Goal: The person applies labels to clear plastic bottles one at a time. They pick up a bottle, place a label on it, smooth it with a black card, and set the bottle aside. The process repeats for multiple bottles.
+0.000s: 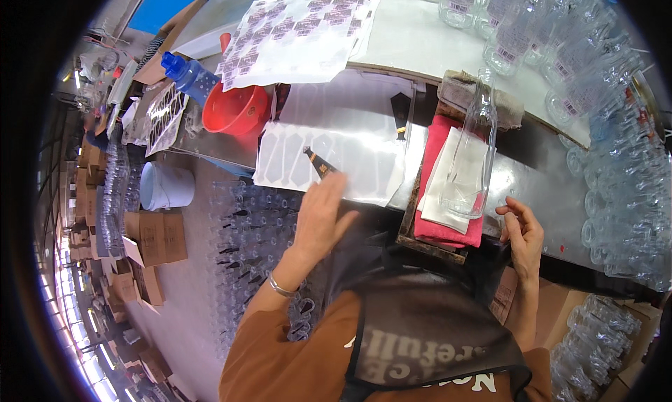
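My left hand [322,209] reaches over a white label sheet [367,165] printed with tie-shaped outlines. Its fingertips, slightly blurred, meet the lower end of a black tie-shaped label [319,161] with a gold emblem, while the thumb points away to the side. Another black label [400,112] sits at the sheet's upper right. A clear glass bottle [477,146] lies on a folded white cloth [437,185] over a pink towel [428,223] in a wooden cradle [409,228]. Beside the bottle's base, my right hand [523,230] has loosely bent fingers, apart and holding nothing visible.
A red bowl [236,112] and a blue-capped bottle [192,76] stand left of the sheets. Printed label sheets [294,34] lie at the back. Clear bottles [514,41] crowd the right side. A white bucket [166,186] and cardboard boxes [155,237] stand on the floor.
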Tool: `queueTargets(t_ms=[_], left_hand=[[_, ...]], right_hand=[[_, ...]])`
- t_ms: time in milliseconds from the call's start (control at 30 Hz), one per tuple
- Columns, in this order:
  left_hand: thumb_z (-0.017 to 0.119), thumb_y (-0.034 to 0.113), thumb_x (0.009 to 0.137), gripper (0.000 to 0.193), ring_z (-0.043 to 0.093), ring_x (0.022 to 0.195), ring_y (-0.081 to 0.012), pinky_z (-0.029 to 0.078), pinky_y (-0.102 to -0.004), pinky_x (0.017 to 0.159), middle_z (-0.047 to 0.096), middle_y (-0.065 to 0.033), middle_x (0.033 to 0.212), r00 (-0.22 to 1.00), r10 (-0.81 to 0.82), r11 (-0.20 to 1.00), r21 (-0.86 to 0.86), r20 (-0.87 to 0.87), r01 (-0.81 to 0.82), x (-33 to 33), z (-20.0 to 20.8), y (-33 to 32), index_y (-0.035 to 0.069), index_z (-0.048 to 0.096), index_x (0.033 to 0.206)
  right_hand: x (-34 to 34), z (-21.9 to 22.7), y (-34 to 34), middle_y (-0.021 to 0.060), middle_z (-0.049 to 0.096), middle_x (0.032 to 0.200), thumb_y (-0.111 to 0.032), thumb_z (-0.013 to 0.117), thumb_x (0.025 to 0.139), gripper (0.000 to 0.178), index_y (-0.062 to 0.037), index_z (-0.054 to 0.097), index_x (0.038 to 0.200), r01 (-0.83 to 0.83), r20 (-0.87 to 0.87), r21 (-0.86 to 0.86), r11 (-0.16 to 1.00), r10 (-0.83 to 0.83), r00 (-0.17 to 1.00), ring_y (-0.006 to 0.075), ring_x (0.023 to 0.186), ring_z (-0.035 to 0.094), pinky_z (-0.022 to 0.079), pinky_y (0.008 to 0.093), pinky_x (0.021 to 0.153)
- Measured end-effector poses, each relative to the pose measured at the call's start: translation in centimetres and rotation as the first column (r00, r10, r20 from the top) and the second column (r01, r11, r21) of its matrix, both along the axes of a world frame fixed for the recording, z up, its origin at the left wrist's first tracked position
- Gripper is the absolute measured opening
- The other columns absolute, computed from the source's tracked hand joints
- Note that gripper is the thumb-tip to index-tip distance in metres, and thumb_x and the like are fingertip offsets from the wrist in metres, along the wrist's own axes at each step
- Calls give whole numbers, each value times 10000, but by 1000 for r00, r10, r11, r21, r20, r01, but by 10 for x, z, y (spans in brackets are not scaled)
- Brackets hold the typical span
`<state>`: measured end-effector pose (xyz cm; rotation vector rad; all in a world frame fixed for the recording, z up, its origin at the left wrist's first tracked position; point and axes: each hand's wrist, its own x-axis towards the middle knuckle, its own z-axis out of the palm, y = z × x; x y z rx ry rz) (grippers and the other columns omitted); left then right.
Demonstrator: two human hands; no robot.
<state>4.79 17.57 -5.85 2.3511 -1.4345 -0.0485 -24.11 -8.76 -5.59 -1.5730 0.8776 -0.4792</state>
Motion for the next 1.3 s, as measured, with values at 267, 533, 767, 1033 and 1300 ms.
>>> queueTargets(t_ms=[267, 533, 767, 1033, 1300], left_hand=[[688, 0, 877, 225, 656, 1191, -296, 422, -489, 1101, 716, -93, 1234, 996, 87, 972, -220, -15, -88, 35, -23, 45, 66, 713, 1091], [558, 79, 1027, 264, 666, 1106, -173, 503, -301, 999, 713, -145, 1210, 563, -177, 842, -421, -807, -338, 17, 52, -93, -88, 680, 1191], [724, -2, 845, 286, 638, 1247, -275, 458, -460, 1092, 681, -131, 1314, 844, -530, 721, -480, 83, 500, -21, 84, -176, 68, 723, 1122], [784, 59, 751, 416, 569, 1330, -315, 391, -508, 1142, 620, -146, 1398, 811, -574, 747, -331, 115, 576, -30, 59, -153, 93, 705, 1157], [742, 255, 881, 287, 505, 1382, -388, 333, -510, 1167, 565, -213, 1447, 776, -600, 756, -453, -192, 473, -27, 71, -148, 80, 739, 1109]], right_hand=[[2, 8, 1, 85, 738, 979, -111, 633, 975, 311, 47, 651, 1242, -9, -6, -122, 993, 8, 1000, 54, 614, 561, 479, 217, 578], [11, 22, 1, 95, 732, 1044, -65, 601, 978, 316, 45, 627, 1273, -40, -20, -62, 997, 38, 999, 48, 636, 550, 472, 210, 597], [37, 36, 22, 138, 673, 1169, -29, 704, 881, 563, 36, 522, 1410, -195, -23, -299, 934, 197, 980, 99, 633, 577, 488, 257, 610], [36, 27, 3, 139, 622, 1217, -44, 718, 884, 579, 45, 512, 1418, -307, 35, -155, 939, 316, 948, 97, 673, 565, 480, 250, 630], [41, 36, -18, 68, 646, 1216, -33, 658, 920, 535, 29, 494, 1425, -292, 84, 169, 941, 282, 956, 68, 691, 572, 484, 231, 622]])
